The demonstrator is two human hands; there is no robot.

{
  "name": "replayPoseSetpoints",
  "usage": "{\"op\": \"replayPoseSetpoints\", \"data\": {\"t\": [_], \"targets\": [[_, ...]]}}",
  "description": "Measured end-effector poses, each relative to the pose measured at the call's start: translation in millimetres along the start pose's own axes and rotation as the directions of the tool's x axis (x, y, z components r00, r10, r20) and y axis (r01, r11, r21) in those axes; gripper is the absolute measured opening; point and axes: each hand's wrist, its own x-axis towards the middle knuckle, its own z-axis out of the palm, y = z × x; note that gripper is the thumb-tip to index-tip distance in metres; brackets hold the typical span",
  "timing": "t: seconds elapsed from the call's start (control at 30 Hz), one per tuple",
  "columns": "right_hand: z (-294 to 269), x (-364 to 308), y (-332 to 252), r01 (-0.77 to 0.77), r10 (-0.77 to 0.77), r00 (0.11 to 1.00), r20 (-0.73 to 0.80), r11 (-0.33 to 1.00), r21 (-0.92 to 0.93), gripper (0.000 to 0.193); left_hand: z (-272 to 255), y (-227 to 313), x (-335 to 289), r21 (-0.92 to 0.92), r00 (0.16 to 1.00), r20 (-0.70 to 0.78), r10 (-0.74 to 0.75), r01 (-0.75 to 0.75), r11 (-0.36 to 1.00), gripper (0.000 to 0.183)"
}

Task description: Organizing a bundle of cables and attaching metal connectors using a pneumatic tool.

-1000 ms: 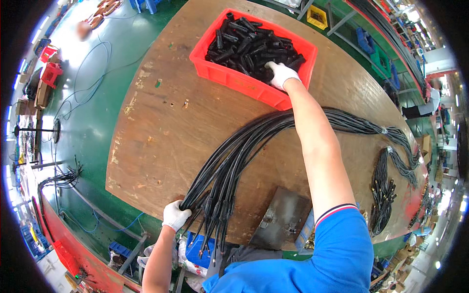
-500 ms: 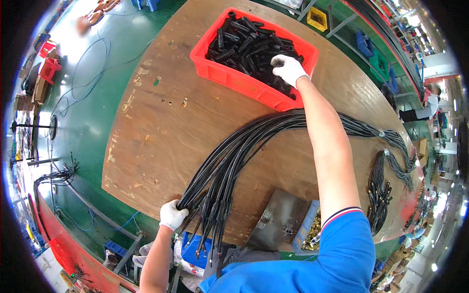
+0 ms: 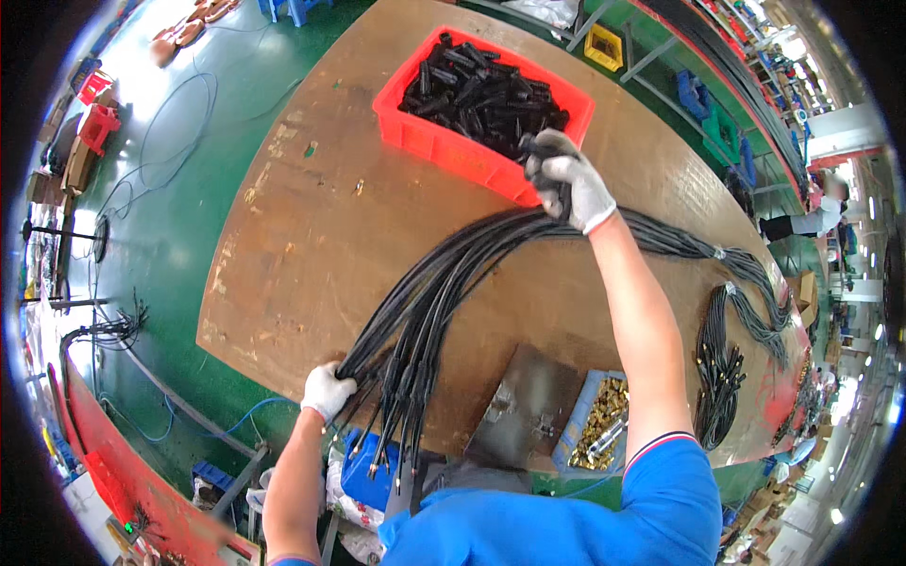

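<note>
The right hand (image 3: pixel 578 181) is clutching black tubular sleeves (image 3: pixel 545 179). Below-left, black cables (image 3: pixel 442 294) are pointing their ends bodyward, the nearer left hand (image 3: pixel 327 391) gripping them.

A brown wooden surface (image 3: pixel 311 236), chipped pale along its left side, stands on a glossy green floor (image 3: pixel 179 193); white glare (image 3: pixel 132 71) covers it at upper left; a red bench (image 3: pixel 151 486) stands lower left. Grey metal framing (image 3: pixel 651 59) crosses the upper right; a blue stool (image 3: pixel 293 11) stands at the top; lights (image 3: pixel 836 516) glow at right.
</note>
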Motion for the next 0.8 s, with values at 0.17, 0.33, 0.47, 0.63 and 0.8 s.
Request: {"op": "replayPoseSetpoints", "data": {"t": [0.17,0.33,0.47,0.63,0.8], "targets": [[81,-128,56,-0.338,0.410,0.891,0.195,0.886,-0.317,0.041,-22,29,-19,-0.269,0.984,0.176,-0.005,0.053,0.962,0.034],[135,-234,194,-0.380,0.497,0.769,0.401,0.861,-0.339,0.048,-37,97,-79,-0.431,0.928,0.370,-0.044,0.214,0.877,0.024],[190,-260,209,-0.411,0.440,0.714,0.545,0.893,-0.182,0.053,0,101,-102,-0.554,0.918,0.396,-0.001,0.239,0.797,0.025],[213,-274,216,-0.471,0.469,0.815,0.340,0.878,-0.083,0.055,33,76,-102,-0.749,0.918,0.397,-0.007,0.328,0.575,0.030],[212,-292,237,-0.506,0.521,0.853,-0.037,0.842,0.186,0.038,65,85,-108,-0.753,0.948,0.319,-0.016,0.264,0.603,0.031]]}}
